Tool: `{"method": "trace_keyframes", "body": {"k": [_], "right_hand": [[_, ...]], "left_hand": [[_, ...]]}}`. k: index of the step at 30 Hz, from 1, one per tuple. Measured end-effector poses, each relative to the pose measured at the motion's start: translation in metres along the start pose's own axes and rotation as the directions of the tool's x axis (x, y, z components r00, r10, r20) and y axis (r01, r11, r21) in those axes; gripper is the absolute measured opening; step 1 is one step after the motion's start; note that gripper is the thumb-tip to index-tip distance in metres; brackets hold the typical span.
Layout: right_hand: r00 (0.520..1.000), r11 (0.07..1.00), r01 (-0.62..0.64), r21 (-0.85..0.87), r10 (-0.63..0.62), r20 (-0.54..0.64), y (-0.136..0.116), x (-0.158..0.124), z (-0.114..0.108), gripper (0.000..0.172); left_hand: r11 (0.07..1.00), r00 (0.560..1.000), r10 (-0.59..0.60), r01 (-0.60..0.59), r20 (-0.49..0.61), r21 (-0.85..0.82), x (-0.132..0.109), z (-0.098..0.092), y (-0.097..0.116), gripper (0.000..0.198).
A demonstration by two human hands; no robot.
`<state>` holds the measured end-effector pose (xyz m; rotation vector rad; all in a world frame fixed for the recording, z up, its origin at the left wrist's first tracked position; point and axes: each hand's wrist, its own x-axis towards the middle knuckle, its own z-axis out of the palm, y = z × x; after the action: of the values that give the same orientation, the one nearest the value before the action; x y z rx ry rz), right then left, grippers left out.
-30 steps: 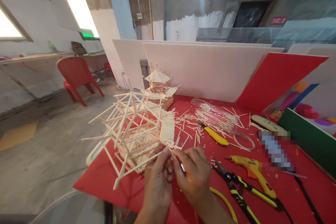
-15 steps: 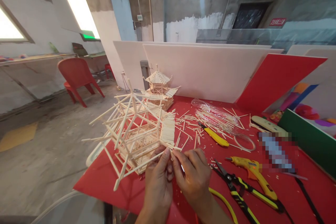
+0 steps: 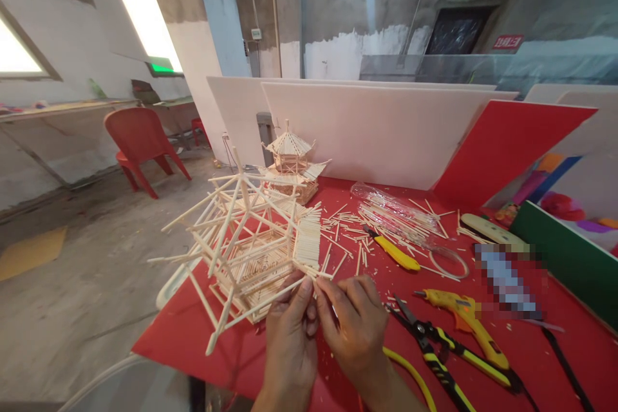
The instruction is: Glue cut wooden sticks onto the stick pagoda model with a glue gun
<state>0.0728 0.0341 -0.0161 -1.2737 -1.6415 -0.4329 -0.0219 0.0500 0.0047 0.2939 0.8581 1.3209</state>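
A pavilion model of thin pale wooden sticks (image 3: 240, 212) stands on the red table at my left, its open roof frame rising above a railed base. One roof side carries a strip of short sticks (image 3: 307, 238) laid edge to edge. At the near corner below that strip, my left hand (image 3: 292, 325) is closed, thumb and fingers pinching a wooden stick (image 3: 275, 299) of the frame. My right hand (image 3: 355, 315) pinches at the same corner, its fingertips close to the left thumb at a stick end (image 3: 324, 275). The fingers hide exactly what lies between them.
Behind stands a finished-looking stick pagoda (image 3: 290, 161). Cut sticks (image 3: 342, 222) and a plastic bag of sticks (image 3: 400, 212) lie beyond my hands. A yellow utility knife (image 3: 398, 252), glue gun (image 3: 468, 318) and black-yellow pliers (image 3: 429, 347) are at right. White boards (image 3: 376, 132) rise behind.
Both hands keep their pinch at the model's corner with almost no movement. The whole view has shifted very slightly.
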Motion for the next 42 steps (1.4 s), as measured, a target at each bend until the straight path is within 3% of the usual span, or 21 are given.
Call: {"method": "trace_keyframes", "body": {"k": [19,34,42], "right_hand": [[1.0,1.0,0.006,0.025,-0.005,-0.026,-0.002,0.0046,-0.0002,0.015],[1.0,1.0,0.002,-0.014,-0.001,0.019,-0.0018,0.0063,-0.0015,0.011],[0.998,1.0,0.025,-0.012,-0.024,0.056,-0.0014,0.0068,-0.0051,0.018]], "left_hand": [[0.991,0.994,-0.106,0.107,0.015,-0.079,-0.0014,0.0008,0.0037,0.036],[0.984,0.987,-0.159,0.159,0.016,-0.083,-0.0004,0.0018,0.0072,0.037],[0.978,0.982,-0.185,0.189,0.043,-0.086,0.0015,0.0001,0.0081,0.037]]}}
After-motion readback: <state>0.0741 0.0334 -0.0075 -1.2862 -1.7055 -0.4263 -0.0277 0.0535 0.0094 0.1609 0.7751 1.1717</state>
